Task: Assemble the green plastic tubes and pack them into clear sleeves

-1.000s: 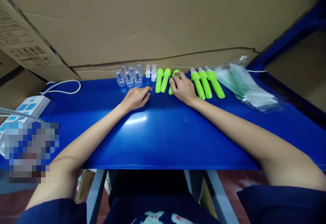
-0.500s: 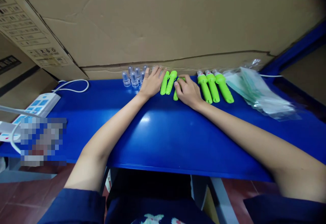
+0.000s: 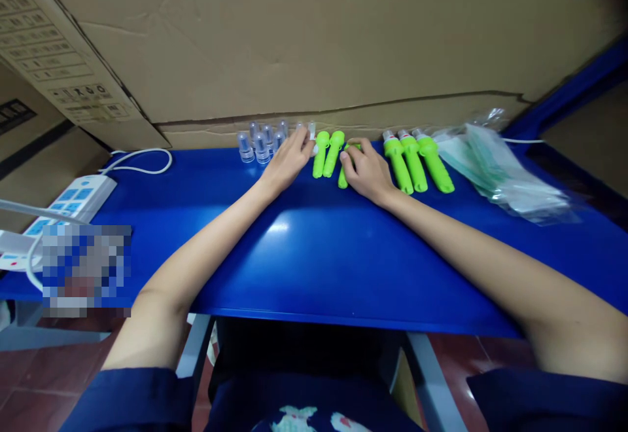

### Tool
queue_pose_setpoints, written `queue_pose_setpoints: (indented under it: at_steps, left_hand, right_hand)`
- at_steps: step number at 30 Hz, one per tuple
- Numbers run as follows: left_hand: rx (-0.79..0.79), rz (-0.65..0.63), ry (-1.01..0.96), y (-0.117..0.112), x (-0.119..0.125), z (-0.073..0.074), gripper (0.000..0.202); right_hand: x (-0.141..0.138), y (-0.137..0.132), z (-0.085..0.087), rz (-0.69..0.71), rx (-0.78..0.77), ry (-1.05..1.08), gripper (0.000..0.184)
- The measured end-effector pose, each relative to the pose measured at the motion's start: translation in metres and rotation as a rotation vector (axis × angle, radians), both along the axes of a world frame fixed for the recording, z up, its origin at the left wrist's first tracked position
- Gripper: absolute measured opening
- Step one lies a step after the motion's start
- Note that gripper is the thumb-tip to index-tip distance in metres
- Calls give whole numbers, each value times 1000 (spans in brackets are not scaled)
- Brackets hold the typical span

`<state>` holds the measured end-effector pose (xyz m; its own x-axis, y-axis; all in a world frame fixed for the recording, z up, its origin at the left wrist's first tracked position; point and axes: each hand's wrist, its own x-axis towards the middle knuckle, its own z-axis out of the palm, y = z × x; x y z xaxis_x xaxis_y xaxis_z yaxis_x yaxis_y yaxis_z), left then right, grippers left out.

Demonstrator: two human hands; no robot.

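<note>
My left hand [image 3: 287, 160] reaches to the back of the blue table [image 3: 314, 255], its fingertips pinched on a small white cap [image 3: 311, 131]. Clear plastic caps [image 3: 260, 141] stand in a cluster just left of it. My right hand [image 3: 366, 170] lies curled over a green tube body [image 3: 343, 173], gripping it on the table. Two more green bodies [image 3: 328, 153] lie between my hands. Three green bodies with fitted tips [image 3: 417, 159] lie side by side to the right of my right hand.
A stack of clear plastic bags [image 3: 495, 170] lies at the right end. A white power strip [image 3: 69, 201] with its cord [image 3: 140, 157] sits at the left. Cardboard boxes [image 3: 314, 39] form a wall behind the table.
My left hand went from resting on the table to the row of white caps at the back and closed on one. My right hand has stayed on the green body.
</note>
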<state>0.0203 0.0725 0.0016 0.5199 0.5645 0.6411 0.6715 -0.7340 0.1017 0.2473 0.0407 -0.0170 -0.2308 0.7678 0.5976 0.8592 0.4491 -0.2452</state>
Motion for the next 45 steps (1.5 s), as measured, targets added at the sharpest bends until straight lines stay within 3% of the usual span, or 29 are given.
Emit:
queue_pose_setpoints:
  at_steps: [6,9,18,26,31,37,45]
  left_hand:
    - [82,-74,157,-55,-20,18,37]
    - [124,-101,224,-66,-23,18,39]
    - [274,-161,255,-56,-38,9,29]
    - [203,-286,80,-49,-48,-1,13]
    - [106,-340,-49,-48,-48,-3,19]
    - [22,-356,-12,-49,-46,1,54]
    - [-2,-291,-19,-48,-45,-3,40]
  right_hand:
    - [1,-1,-2,-7,-37,72,52]
    - [2,0,-3,-10,-61,106,51]
    - [3,0,1,29,-37,117,45]
    - [2,-3,1,21,-37,117,64]
    - [4,1,-3,13,-21,134,75]
    - [5,-1,0,-32,-25,126,72]
    - [4,-4,4,-87,-92,122,70]
